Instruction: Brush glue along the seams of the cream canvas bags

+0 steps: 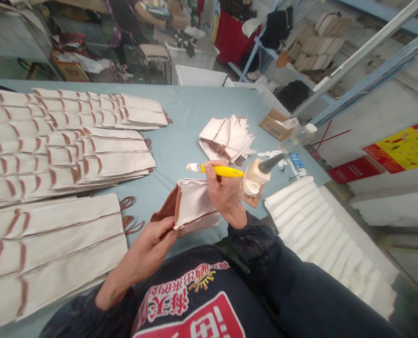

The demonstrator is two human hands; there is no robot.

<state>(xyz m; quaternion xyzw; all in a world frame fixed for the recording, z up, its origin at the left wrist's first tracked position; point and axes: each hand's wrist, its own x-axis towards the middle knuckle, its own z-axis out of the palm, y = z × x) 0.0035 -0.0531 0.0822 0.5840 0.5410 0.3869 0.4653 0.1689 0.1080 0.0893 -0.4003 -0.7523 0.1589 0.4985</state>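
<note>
My right hand (226,192) grips a yellow-handled brush (226,171), its whitish tip pointing left above a cream fabric pouch (193,202) with brown edging. At the pouch's lower left corner, my left hand (159,239) pinches the brown edge. The pouch is tilted, and part of it is hidden behind my right hand. Just right of that hand stands a cut-open container (256,176) smeared with pale paste, with a dark tapered piece sticking out at the top. Beyond the hands lies a fanned pile of similar cream pieces (226,136) with brown cords.
Overlapping rows of cream pieces with brown trim (99,155) cover the table's left side. White layered material (321,239) lies at the right, near a small cardboard box (275,124) and a clear bottle (304,134). Another person (152,16) sits beyond the blue-green table (181,108).
</note>
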